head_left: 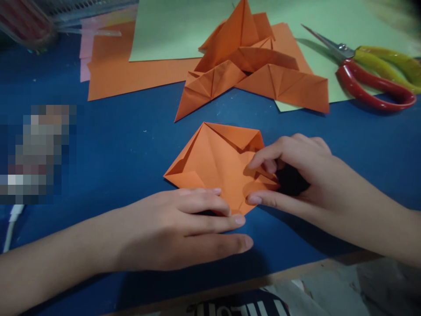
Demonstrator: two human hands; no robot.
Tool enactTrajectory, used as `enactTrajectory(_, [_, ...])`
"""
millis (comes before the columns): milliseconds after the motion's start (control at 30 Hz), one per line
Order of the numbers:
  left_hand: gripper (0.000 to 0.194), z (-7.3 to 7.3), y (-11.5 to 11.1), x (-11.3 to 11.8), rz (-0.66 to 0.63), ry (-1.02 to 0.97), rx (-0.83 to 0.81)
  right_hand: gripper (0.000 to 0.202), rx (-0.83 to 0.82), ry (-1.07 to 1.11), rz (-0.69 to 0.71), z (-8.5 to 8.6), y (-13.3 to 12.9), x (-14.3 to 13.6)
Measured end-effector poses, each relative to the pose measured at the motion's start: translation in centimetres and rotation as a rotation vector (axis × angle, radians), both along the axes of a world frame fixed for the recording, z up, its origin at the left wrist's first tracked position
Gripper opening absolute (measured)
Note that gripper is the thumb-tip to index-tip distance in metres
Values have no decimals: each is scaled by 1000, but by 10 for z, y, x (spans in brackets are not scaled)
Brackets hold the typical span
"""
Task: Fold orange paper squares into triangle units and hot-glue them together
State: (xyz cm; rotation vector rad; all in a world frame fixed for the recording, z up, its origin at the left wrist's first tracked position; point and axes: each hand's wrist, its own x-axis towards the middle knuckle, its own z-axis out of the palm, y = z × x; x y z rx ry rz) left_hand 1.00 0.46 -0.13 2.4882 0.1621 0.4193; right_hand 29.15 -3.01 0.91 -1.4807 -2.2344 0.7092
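Note:
A folded sheet of orange origami paper [210, 158] lies on the blue table, with creases across its middle and flaps standing along its edges. My left hand [184, 228] rests flat over the near edge of the paper, fingers stretched out to the right. At the paper's right corner is my right hand [289, 171], its thumb and index finger spread apart over the folds. The other fingers of that hand are curled and partly hidden. Behind the sheet sit several folded orange paper pieces [243, 57], some overlapping.
Scissors [348, 57] with red and yellow handles lie at the back right on green paper [171, 30]. Flat orange paper [112, 79] is at the back left. A blurred-out object [42, 149] with a white cable [13, 224] is at left. The table's edge [204, 292] runs nearest me.

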Motion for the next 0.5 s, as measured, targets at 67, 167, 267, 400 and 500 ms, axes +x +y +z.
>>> enactTrajectory(67, [31,0,0,0,4,-9,-15,28,-22,17,-15,1,0,-1])
enactTrajectory(167, [32,0,-1,-1,13,-21,-51,30,-45,20,-32,2,0,-1])
enactTrajectory(267, [32,-2,-2,0,9,-29,-38,35,-46,23,-43,3,0,-1])
enactTrajectory(400, [33,-2,-2,1,20,-63,2,35,-51,28,-43,2,1,0])
enactTrajectory(500, [34,-2,-3,2,23,-69,9,33,-28,40,-31,2,2,-1])
